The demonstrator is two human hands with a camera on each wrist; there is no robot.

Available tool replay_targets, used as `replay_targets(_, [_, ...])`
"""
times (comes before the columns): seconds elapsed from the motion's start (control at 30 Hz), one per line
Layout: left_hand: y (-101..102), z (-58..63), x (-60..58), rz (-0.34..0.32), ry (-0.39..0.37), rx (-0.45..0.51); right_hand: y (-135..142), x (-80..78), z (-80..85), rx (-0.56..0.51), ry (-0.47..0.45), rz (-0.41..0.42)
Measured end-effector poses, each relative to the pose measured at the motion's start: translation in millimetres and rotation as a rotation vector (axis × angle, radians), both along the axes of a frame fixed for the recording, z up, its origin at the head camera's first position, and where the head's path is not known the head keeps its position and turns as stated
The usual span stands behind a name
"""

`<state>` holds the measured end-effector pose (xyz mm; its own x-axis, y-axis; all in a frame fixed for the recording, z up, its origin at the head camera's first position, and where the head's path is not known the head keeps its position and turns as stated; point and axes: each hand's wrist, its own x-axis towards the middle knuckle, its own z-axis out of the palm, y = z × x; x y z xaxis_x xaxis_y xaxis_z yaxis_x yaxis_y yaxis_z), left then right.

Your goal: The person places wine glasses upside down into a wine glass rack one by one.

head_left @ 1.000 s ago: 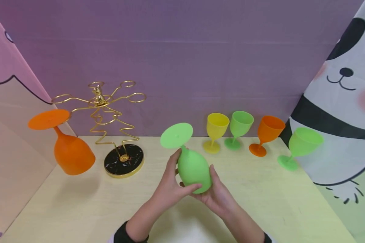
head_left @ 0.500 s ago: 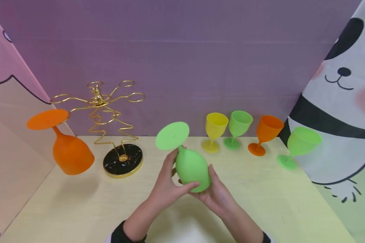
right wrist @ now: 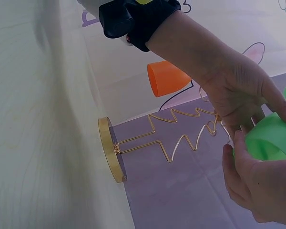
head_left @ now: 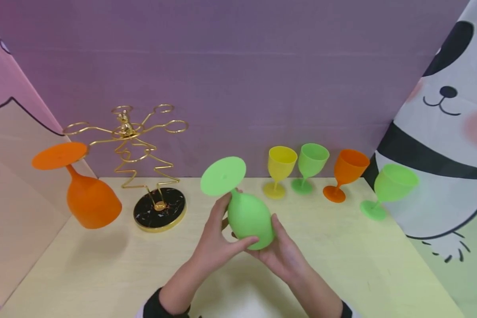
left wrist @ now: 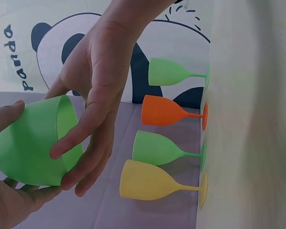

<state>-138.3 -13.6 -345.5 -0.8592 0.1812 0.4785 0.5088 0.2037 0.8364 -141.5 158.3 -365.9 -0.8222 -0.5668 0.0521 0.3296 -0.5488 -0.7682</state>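
A light green plastic goblet (head_left: pixel 249 219) is held above the table, bowl down, its round foot tilted up toward the upper left. My left hand (head_left: pixel 213 240) grips the bowl from the left, thumb lying across it near the rim. From the right, my right hand (head_left: pixel 284 254) holds the same bowl, its thumb on the side; in the left wrist view its fingers (left wrist: pixel 81 126) reach across the rim. To the left, an orange goblet (head_left: pixel 93 203) hangs upside down from a gold wire rack (head_left: pixel 128 130) on a round black base (head_left: pixel 160 210).
On the pale wooden table (head_left: pixel 322 274) at the back right, a yellow goblet (head_left: pixel 282 163), a green goblet (head_left: pixel 313 160), another orange goblet (head_left: pixel 350 168) and a light green goblet (head_left: pixel 395 183) stand upright. A purple backdrop (head_left: pixel 238 88) rises behind; a panda print (head_left: pixel 441 163) is on the right.
The held green goblet has shifted slightly left and its foot tips a little farther left. Both hands keep their hold. The whole head view has drifted slightly.
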Motion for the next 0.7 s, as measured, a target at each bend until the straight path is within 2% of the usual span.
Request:
replay_targets(0.43, [-5.1, 5.5, -1.1, -0.019, 0.042, 0.048, -1.1, -0.9, -0.9, -0.029, 0.065, 0.021])
replay_targets(0.7, [-7.6, 10.5, 1.4, -0.026, 0.067, 0.034, -2.4, -0.7, -1.0, -0.039, 0.120, 0.046])
